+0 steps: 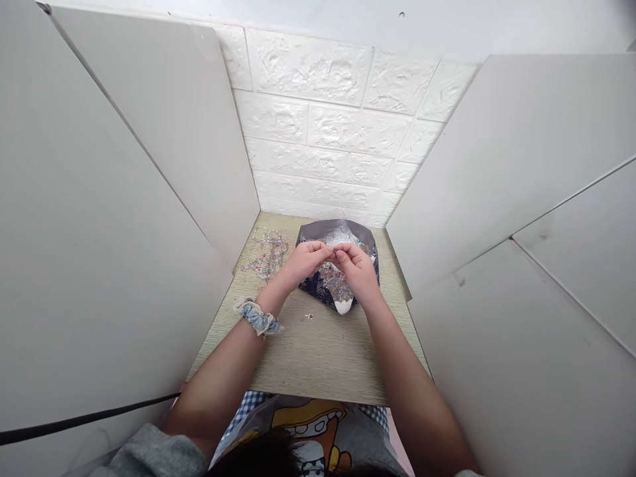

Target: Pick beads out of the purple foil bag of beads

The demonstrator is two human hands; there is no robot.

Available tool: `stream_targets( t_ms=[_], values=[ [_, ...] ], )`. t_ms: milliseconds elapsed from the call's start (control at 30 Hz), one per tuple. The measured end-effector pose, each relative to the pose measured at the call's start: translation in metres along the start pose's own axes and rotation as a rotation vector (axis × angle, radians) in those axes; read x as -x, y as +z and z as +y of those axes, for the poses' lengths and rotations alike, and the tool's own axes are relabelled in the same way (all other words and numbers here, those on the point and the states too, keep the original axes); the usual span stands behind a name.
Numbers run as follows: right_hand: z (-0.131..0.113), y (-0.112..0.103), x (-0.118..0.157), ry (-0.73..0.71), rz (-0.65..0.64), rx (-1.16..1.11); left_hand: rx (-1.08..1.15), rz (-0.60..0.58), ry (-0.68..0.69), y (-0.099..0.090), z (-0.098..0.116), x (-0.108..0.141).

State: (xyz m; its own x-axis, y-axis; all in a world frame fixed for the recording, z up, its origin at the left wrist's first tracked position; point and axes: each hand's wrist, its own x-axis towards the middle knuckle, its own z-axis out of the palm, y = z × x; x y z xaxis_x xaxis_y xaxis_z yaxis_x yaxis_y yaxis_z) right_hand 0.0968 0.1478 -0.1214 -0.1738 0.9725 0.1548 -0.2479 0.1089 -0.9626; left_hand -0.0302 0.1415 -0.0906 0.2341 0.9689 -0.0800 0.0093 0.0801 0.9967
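Observation:
My left hand (311, 259) and my right hand (356, 266) meet fingertip to fingertip, each closed in a pinch. Whatever sits between the fingertips is too small to make out. Both are held over an opened dark bag (311, 286) with a silvery lining. Many small multicoloured beads (339, 281) lie in the bag. Left of my left hand, several strings of beads (268, 255) are spread on the table. A tiny metallic piece (309, 316) rests on the tabletop in front of the bag.
The narrow wooden table (318, 361) is boxed in by a white panel (163, 132) on the left, another panel (517, 172) on the right, and a white brick-patterned wall (328, 132) behind. A blue scrunchie (259, 318) circles my left wrist.

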Motion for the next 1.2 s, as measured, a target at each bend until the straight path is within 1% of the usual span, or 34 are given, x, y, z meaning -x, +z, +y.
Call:
stream_targets(
  t_ms=[233,433,533,700,833,933,1033,1200],
  values=[
    [0.0001,-0.0016,0.0005,-0.034,0.001,0.078,-0.075,0.014,0.017,-0.0015,-0.0018,-0.0005],
    [-0.0013,-0.0034,0.0012,-0.063,0.008,0.230,-0.161,0.011,0.007,-0.0059,-0.0063,-0.0031],
    [-0.0018,-0.0042,0.0011,-0.091,0.041,0.300,-0.198,0.010,0.013,-0.0075,-0.0084,-0.0040],
    [-0.0024,-0.0051,0.0024,-0.153,0.090,0.351,-0.247,0.008,0.017,-0.0076,-0.0068,-0.0032],
    [-0.0050,-0.0052,0.0047,-0.245,0.142,0.518,-0.238,0.011,0.017,-0.0062,-0.0037,-0.0017],
    [-0.0063,-0.0058,0.0048,-0.282,0.144,0.587,-0.237,0.017,0.010,-0.0056,-0.0030,-0.0013],
    [-0.0056,-0.0072,0.0040,-0.258,0.113,0.585,-0.234,0.022,0.003,-0.0057,-0.0038,-0.0018],
    [-0.0041,-0.0089,0.0032,-0.167,0.080,0.479,-0.230,0.018,-0.004,-0.0067,-0.0051,-0.0031]
  ],
)
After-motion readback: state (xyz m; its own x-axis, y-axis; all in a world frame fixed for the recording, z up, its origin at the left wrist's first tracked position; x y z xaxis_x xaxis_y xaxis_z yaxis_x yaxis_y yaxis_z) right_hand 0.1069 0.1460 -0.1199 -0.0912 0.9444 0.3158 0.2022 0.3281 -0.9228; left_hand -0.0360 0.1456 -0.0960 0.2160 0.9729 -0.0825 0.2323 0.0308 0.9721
